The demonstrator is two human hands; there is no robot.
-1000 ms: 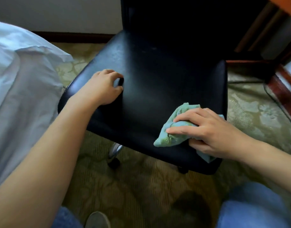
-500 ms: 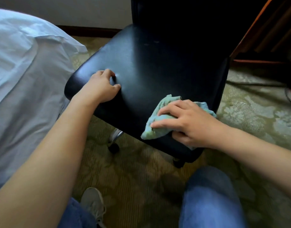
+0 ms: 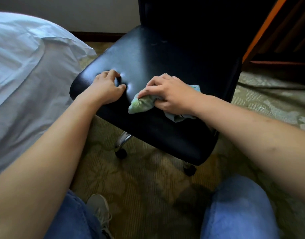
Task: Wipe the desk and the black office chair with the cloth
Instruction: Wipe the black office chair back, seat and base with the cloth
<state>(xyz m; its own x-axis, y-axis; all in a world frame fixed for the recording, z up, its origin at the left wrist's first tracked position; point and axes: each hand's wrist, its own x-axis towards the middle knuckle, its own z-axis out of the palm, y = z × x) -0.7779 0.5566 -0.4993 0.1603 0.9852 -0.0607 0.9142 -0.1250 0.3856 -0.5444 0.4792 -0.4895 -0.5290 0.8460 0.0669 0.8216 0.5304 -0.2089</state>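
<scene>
The black office chair [image 3: 174, 66] stands in front of me, its padded seat tilted toward the lower right and its backrest rising dark at the top. My right hand [image 3: 170, 94] presses a bunched green-blue cloth [image 3: 141, 103] onto the middle of the seat. My left hand [image 3: 106, 88] rests on the seat's left part, fingers curled and pressing into the padding, just left of the cloth. The desk shows only as an orange-brown wooden edge [image 3: 262, 30] at the upper right.
A bed with a white sheet [image 3: 27, 75] fills the left side, close to the chair. Patterned green carpet [image 3: 148, 178] lies below. Chair castors [image 3: 121, 153] sit under the seat. My knees in blue jeans [image 3: 238, 209] and a grey shoe [image 3: 98, 209] are at the bottom.
My right hand has slid the cloth leftward across the seat, from near the front right edge to beside my left hand. The left hand stays pressed on the seat.
</scene>
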